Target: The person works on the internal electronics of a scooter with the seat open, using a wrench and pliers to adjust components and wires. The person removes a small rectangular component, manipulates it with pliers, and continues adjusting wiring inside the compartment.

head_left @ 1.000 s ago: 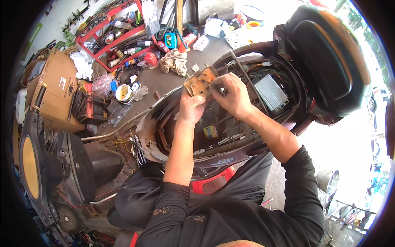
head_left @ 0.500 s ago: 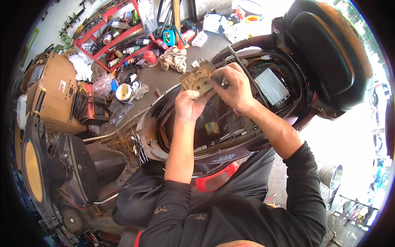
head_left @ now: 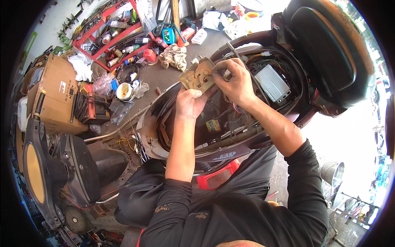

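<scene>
My left hand point(head_left: 190, 103) grips a yellowish metal bracket point(head_left: 193, 79) with cut-outs, its thumb on the near edge. The bracket is held up above the scooter's open under-seat bay point(head_left: 210, 111). At the bracket's right end is my right hand point(head_left: 236, 80), thumb and fingers pinched together; small metal pieces point(head_left: 226, 74) show at its fingers, too small to name. Inside the bay, to the right, sits a silver finned controller box point(head_left: 271, 82) with wires point(head_left: 257, 61) around it. A small yellow label point(head_left: 212, 125) lies lower in the bay.
The scooter's raised black seat point(head_left: 325, 49) stands at the right. Its handlebar end point(head_left: 37, 173) is at the left. A red rack of bottles and cans point(head_left: 96, 53), a cardboard box point(head_left: 57, 94) and a white tub point(head_left: 124, 92) are beyond. A red stool point(head_left: 218, 177) is below.
The bracket has tilted slightly in my hands. My right hand has turned a little, and its fingers have shifted at the bracket's right end.
</scene>
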The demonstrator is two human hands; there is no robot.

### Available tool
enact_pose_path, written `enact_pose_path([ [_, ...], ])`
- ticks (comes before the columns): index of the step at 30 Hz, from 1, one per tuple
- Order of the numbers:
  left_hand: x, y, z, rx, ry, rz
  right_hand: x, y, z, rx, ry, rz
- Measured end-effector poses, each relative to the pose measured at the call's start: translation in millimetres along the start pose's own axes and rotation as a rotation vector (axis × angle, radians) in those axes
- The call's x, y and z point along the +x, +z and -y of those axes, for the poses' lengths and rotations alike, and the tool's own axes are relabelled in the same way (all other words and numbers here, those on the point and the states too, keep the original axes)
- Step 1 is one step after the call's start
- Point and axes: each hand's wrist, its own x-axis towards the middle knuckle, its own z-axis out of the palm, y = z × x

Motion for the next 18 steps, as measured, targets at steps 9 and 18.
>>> enact_pose_path([
  [9,-0.9,-8.8,0.6,0.059,-0.007,-0.014,-6.8,2.6,-0.2,-0.018,-0.131,0.102],
  [18,-1.3,-5.2,-0.9,0.031,-0.003,-0.002,-1.8,-0.5,-3.3,-0.114,-0.089,0.042],
])
